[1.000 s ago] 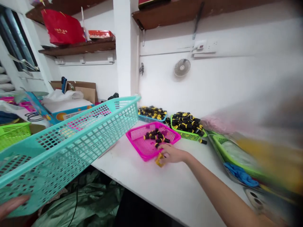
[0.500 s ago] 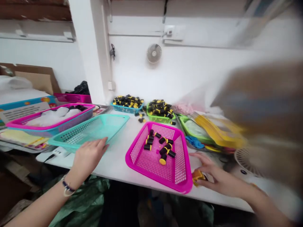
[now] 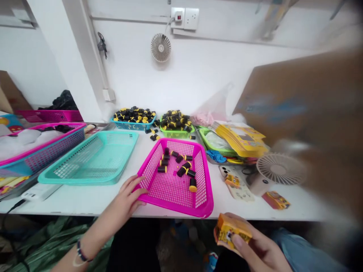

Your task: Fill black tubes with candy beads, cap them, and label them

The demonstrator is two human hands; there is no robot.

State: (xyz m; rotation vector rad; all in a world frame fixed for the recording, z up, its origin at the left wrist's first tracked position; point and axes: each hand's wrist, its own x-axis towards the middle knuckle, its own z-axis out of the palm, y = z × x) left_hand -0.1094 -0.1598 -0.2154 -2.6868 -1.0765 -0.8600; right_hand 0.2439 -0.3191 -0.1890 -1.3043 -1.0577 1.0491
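My right hand (image 3: 252,241) is below the table's front edge, shut on a small yellow-orange printed packet (image 3: 232,231). My left hand (image 3: 126,197) rests its fingers against the near left rim of a magenta mesh tray (image 3: 172,202), holding nothing. Several black cylinders with yellow bands (image 3: 181,166) lie scattered in that tray, some on their sides. A teal mesh tray (image 3: 87,158) lies empty-looking to the left of my left hand, apart from it.
A blue basket (image 3: 133,124) and a green basket (image 3: 176,132) heaped with the same cylinders stand at the back. A phone (image 3: 235,183), small desk fan (image 3: 280,169) and orange packet (image 3: 275,200) lie right. A blurred brown board (image 3: 300,109) covers the upper right.
The view has swung down to the table. My right hand has lifted the yellow packet off the table towards me. My left hand has left the teal tray, now lying flat, for the magenta tray's rim.
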